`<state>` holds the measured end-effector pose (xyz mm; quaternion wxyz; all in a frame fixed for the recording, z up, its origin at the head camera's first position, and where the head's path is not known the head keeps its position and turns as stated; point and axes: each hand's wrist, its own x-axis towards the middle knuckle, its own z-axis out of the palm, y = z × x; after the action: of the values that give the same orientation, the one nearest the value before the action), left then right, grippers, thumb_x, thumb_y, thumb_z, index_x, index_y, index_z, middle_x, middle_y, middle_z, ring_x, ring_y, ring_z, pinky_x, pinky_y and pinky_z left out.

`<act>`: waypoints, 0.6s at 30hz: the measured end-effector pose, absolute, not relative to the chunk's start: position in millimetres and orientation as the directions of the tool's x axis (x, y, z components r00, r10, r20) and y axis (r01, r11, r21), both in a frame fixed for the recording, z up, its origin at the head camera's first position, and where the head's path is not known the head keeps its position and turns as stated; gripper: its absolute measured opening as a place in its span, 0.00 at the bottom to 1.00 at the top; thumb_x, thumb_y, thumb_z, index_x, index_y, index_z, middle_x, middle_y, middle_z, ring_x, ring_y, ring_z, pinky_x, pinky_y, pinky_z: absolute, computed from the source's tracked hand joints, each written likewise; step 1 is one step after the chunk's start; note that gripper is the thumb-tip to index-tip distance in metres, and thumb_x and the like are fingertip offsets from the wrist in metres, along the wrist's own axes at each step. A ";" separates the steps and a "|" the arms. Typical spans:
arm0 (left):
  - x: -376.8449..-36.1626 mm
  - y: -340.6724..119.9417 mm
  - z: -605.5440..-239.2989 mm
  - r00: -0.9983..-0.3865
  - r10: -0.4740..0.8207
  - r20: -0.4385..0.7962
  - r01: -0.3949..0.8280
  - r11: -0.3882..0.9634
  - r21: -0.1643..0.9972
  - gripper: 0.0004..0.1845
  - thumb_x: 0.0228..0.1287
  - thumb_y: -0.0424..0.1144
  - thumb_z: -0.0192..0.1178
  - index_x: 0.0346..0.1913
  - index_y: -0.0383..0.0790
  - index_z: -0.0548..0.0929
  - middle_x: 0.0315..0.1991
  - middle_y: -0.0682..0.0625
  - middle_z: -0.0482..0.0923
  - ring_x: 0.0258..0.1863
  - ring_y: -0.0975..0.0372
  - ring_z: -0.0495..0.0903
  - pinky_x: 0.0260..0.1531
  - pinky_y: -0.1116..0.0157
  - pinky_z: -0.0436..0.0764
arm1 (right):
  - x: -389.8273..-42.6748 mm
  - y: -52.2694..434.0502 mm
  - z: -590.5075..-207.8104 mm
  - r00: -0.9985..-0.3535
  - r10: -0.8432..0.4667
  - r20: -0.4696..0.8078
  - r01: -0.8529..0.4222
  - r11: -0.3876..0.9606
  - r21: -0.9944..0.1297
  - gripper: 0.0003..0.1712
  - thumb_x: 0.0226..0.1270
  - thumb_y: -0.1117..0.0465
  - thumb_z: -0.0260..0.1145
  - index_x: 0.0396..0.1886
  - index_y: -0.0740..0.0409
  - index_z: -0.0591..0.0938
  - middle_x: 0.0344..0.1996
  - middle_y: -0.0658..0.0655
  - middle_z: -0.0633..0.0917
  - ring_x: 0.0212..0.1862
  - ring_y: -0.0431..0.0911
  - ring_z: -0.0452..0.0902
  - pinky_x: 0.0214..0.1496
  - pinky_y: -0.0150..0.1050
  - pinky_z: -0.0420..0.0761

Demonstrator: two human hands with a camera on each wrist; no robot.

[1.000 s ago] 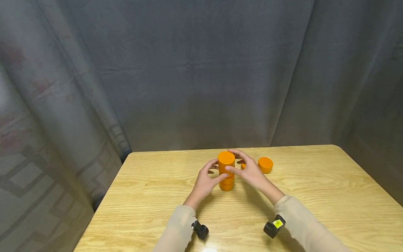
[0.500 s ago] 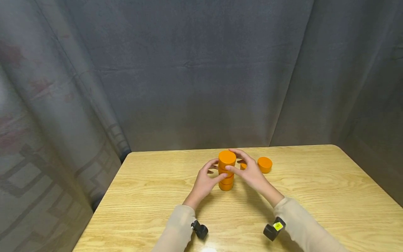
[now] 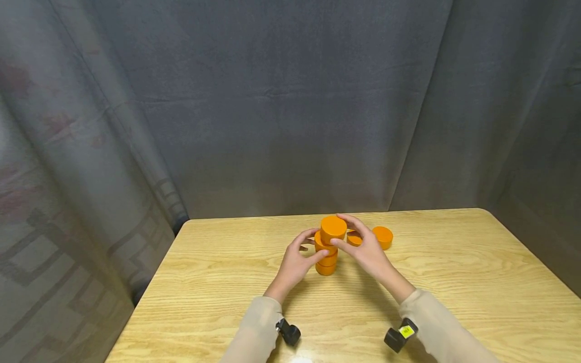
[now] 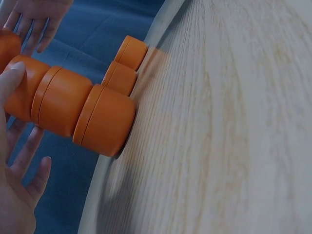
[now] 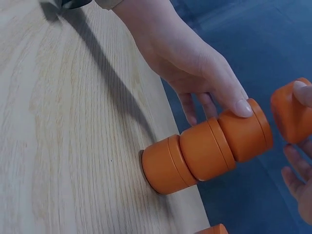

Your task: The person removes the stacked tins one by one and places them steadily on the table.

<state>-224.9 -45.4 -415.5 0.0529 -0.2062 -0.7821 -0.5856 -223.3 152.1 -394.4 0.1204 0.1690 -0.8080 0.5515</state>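
Three orange lidded jars (image 3: 327, 263) stand in a stack on the wooden table, seams showing below their lids in the right wrist view. My left hand (image 3: 296, 261) holds the stack's top jar (image 5: 246, 131) from the left, thumb on its near side and fingers behind. Above and slightly right of the stack, my right hand (image 3: 364, 248) grips another orange jar (image 3: 333, 231) between thumb and fingers. A gap separates this jar from the stack's top lid in the right wrist view. Beneath it, the bottom jar (image 4: 108, 119) rests on the tabletop.
Two more orange jars stand behind and right of the stack: a nearer one (image 3: 354, 239), partly hidden by my right hand, and another (image 3: 383, 238). The wooden table (image 3: 204, 282) ends at a grey curtain (image 3: 281, 126). Wrist cameras (image 3: 289, 333) hang below both sleeves.
My right hand has shifted slightly right with the upper jar, which stood over the stack and now sits off to its right. The left hand stays in place.
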 end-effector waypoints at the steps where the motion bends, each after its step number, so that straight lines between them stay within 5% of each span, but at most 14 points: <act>1: -225.0 -45.5 -415.5 -0.910 0.261 0.323 0.383 0.228 0.895 0.26 0.64 0.36 0.68 0.65 0.37 0.75 0.60 0.45 0.77 0.53 0.50 0.76 0.53 0.47 0.72 | -222.8 152.9 -393.9 -0.916 -0.139 0.376 -0.401 0.338 -0.852 0.35 0.63 0.61 0.73 0.69 0.59 0.71 0.60 0.60 0.78 0.58 0.56 0.73 0.60 0.59 0.71; 5: -224.6 -46.0 -414.9 -0.912 0.265 0.311 0.374 0.230 0.899 0.27 0.65 0.36 0.67 0.65 0.37 0.75 0.61 0.45 0.76 0.54 0.50 0.75 0.54 0.47 0.71 | -220.8 157.2 -392.9 -0.927 -0.127 0.352 -0.374 0.348 -0.860 0.36 0.64 0.58 0.73 0.70 0.56 0.70 0.59 0.60 0.78 0.55 0.56 0.75 0.56 0.57 0.75; 12: -250.9 -46.3 -453.9 -0.914 0.258 0.312 0.374 0.244 0.895 0.29 0.62 0.47 0.70 0.65 0.52 0.75 0.59 0.59 0.77 0.53 0.61 0.75 0.53 0.55 0.71 | -217.4 164.0 -389.3 -0.936 -0.107 0.335 -0.351 0.353 -0.867 0.36 0.64 0.58 0.73 0.70 0.54 0.71 0.59 0.61 0.78 0.54 0.58 0.75 0.55 0.58 0.75; 18: -251.1 -46.7 -454.8 -0.914 0.255 0.316 0.378 0.247 0.892 0.28 0.62 0.47 0.70 0.65 0.51 0.76 0.59 0.58 0.77 0.52 0.60 0.76 0.52 0.56 0.72 | -217.2 170.2 -389.9 -0.930 -0.108 0.352 -0.367 0.350 -0.862 0.36 0.64 0.61 0.72 0.70 0.57 0.70 0.58 0.62 0.79 0.54 0.57 0.73 0.57 0.56 0.71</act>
<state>-251.1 -46.7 -454.8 0.0530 -0.2008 -0.7880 -0.5796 -217.2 170.2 -389.9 0.1174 0.1460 -0.8132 0.5511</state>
